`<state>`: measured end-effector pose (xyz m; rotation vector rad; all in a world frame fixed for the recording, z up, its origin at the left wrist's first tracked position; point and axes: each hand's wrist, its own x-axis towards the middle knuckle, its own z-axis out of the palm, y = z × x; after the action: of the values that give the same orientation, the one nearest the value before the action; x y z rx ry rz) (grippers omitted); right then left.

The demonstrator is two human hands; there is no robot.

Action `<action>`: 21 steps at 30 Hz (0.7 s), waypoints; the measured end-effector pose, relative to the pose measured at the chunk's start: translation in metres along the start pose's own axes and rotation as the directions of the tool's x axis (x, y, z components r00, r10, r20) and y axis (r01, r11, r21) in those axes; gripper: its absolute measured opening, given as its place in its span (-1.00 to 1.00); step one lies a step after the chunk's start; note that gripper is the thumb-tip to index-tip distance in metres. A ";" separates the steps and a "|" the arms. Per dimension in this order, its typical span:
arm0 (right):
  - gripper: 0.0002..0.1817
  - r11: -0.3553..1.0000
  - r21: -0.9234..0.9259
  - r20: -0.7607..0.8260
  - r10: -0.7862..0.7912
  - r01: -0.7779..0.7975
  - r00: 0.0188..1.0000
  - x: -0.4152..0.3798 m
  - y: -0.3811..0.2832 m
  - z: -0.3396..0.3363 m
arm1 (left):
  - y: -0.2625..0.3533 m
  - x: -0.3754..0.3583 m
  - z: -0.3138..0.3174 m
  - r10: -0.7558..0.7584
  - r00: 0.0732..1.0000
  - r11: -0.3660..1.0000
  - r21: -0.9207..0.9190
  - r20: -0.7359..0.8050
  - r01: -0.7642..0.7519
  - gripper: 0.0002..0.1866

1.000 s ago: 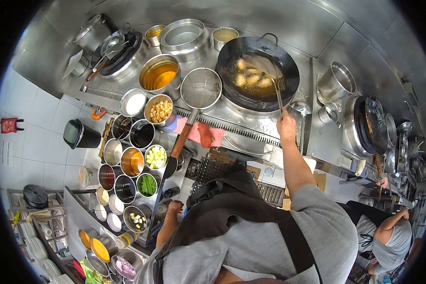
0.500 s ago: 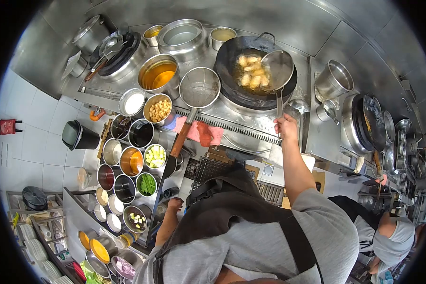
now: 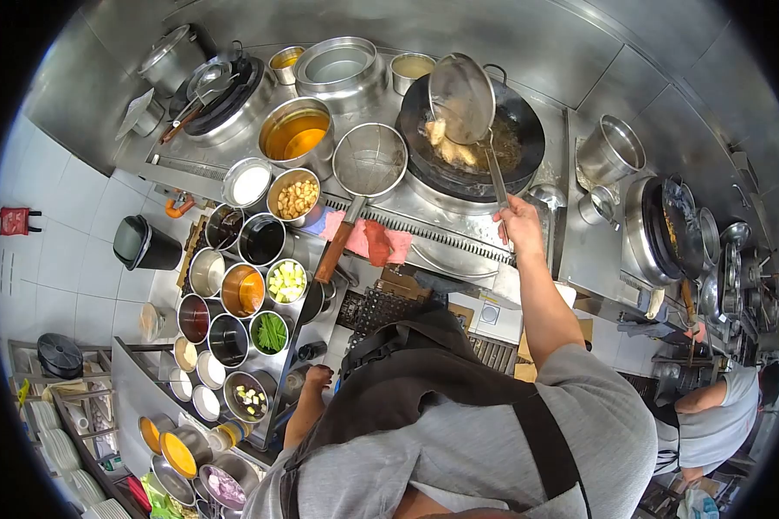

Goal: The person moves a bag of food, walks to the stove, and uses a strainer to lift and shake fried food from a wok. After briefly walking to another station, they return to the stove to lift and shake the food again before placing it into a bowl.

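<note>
My right hand (image 3: 519, 227) grips the long handle of a wire skimmer (image 3: 461, 97), whose round bowl is raised and tilted over the left side of the black wok (image 3: 528, 130). Golden fried pieces (image 3: 446, 149) float in the hot oil under the skimmer. My left hand (image 3: 319, 377) hangs low at my side, fingers curled, next to the rack of ingredient tins, and it holds nothing that I can see.
A second strainer (image 3: 370, 161) rests left of the wok with its wooden handle toward me. A pot of orange oil (image 3: 296, 134), several ingredient tins (image 3: 263, 291), a red cloth (image 3: 374, 242) and another wok (image 3: 666, 227) surround the stove. Another person (image 3: 718, 426) works at lower right.
The skimmer came up out of the oil on the wok's right side and swung across to the left, now raised and tilted. The other person at lower right shifted position.
</note>
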<state>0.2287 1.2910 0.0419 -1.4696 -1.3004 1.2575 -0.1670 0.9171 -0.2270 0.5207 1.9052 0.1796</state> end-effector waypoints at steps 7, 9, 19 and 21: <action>-0.60 0.977 -0.213 -0.164 -0.034 -0.002 0.986 -0.007 -0.006 -0.027 | -0.005 -0.009 0.004 0.012 1.000 1.000 0.027 0.005 -0.012 -0.87; -0.66 0.942 -0.333 -0.337 -0.085 -0.035 0.938 -0.007 0.001 -0.036 | -0.004 -0.012 0.005 0.018 1.000 0.999 0.036 0.008 -0.019 -0.86; -0.91 0.949 0.255 -0.109 0.220 -0.187 0.969 -0.012 0.035 -0.035 | 0.014 -0.024 -0.002 -0.005 1.000 0.996 0.094 -0.005 0.005 -0.70; -0.91 0.927 0.317 -0.066 0.232 -0.200 0.971 -0.012 0.038 -0.037 | 0.011 -0.012 -0.002 0.004 1.000 0.997 0.079 -0.009 -0.003 -0.73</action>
<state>0.2727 1.2751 0.0145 -1.4553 -0.8448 1.4344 -0.1625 0.9223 -0.2116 0.5773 1.9261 0.1099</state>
